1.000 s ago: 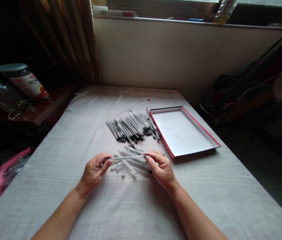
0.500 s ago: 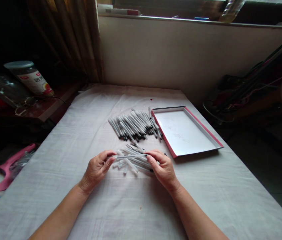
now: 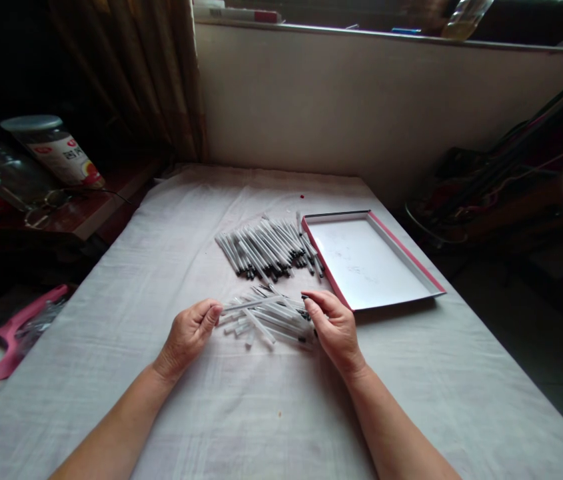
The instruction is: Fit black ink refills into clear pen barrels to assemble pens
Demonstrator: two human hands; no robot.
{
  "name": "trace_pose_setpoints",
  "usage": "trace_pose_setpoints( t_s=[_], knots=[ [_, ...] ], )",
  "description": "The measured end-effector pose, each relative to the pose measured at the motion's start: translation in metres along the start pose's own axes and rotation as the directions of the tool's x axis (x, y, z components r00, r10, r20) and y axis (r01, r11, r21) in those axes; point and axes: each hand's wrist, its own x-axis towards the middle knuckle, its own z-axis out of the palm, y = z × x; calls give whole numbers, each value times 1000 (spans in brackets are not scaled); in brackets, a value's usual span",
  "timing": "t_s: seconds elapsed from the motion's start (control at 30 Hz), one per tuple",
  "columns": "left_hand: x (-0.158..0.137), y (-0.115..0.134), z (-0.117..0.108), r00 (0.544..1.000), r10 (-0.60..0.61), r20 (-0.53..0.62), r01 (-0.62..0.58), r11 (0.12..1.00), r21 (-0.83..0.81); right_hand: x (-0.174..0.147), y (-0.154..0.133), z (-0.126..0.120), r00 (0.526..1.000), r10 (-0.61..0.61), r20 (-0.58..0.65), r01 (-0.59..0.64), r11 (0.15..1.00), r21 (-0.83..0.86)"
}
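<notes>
My left hand (image 3: 188,337) pinches one end of a slim whitish pen barrel (image 3: 256,303), which slants up to the right over a loose heap. My right hand (image 3: 334,327) is closed, with a small black pen cap (image 3: 304,297) at its thumb and fingertips. Its tip stands apart from the far end of the barrel. Beneath and between the hands lies the heap of loose clear pen parts (image 3: 261,328), some with black ends. Farther back, a pile of pens (image 3: 261,247) with black ends lies roughly side by side.
A shallow box lid (image 3: 376,263) with red sides sits to the right of the pens. The cloth-covered table (image 3: 161,220) spreads around them. At left are a jar (image 3: 64,157) and glasses (image 3: 41,212) on a wooden ledge, and a pink-handled item (image 3: 8,337) lower down.
My hands have moved apart. Earlier both held the ends of the pen; now the barrel stays in my left hand and the black cap is in my right, moved right and slightly up.
</notes>
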Motion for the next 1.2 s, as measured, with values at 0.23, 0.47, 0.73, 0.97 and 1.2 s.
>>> trace_pose_setpoints(
  t_s=[0.23, 0.47, 0.73, 0.97, 1.2],
  knots=[
    [1, 0, 0, 999, -35, -11, 35, 999, -9, 4, 14, -5, 995, -100, 9, 94, 907, -410],
    [0, -4, 1, 1000, -27, 12, 27, 1000, 13, 2, 14, -1, 988, -126, 88, 154, 836, -527],
    [1, -2, 0, 1000, -20, 11, 20, 1000, 11, 2, 6, -4, 984, -164, 69, 178, 872, -457],
    [-1, 0, 3, 1000, 5, 29, -5, 1000, 15, -2, -14, 3, 971, -178, 159, 209, 956, -205],
    [3, -9, -10, 1000, -1, -19, 2, 998, 66, 0, -10, -1, 982, -164, 89, 177, 971, -162]
  ],
)
